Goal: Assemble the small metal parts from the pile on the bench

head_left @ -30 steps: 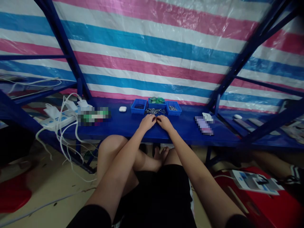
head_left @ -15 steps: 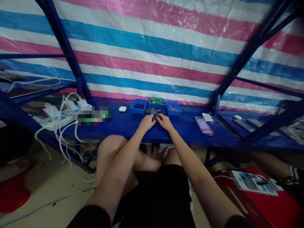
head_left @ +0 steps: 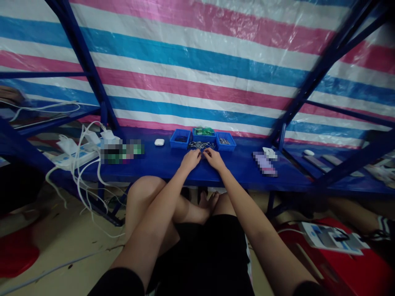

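Note:
My left hand (head_left: 192, 158) and my right hand (head_left: 212, 158) meet close together over the blue table (head_left: 154, 164), fingers bent inward and pinched. Whatever sits between the fingertips is too small to make out. Just beyond them lies a loose pile of small metal pieces (head_left: 201, 145), perhaps screws. Around that pile stand three blue bins: the left bin (head_left: 180, 144) has dark small parts, the right bin (head_left: 231, 146) has silvery pieces (head_left: 224, 141), and the back bin (head_left: 197, 137) holds green plastic packets (head_left: 204, 131).
A white earbud case (head_left: 159, 142) lies left of the bins. Farther left are a power strip (head_left: 74, 158) with white cables and blurred items. A purple phone-like object (head_left: 264, 163) rests at right. Blue frame posts (head_left: 279, 135) rise behind; a red stool (head_left: 333, 267) stands low right.
My two hands stay in nearly the same place, with only slight finger shifts. At the far left edge, another person's hand has come further into view.

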A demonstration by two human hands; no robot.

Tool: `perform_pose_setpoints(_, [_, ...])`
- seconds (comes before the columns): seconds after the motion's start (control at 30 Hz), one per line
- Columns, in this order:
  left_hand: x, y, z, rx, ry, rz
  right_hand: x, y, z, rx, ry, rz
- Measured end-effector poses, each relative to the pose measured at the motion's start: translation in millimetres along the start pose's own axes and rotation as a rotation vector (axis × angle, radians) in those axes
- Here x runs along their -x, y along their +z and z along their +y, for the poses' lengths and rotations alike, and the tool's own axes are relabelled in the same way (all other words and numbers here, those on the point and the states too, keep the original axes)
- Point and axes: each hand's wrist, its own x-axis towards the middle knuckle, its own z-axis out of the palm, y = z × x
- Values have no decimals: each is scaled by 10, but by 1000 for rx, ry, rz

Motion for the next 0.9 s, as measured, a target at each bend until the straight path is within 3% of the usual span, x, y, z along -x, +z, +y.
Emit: perform_pose_setpoints(0.9, [-15,33,-21,-51,-76,17,-38,7,100,-6,4,33])
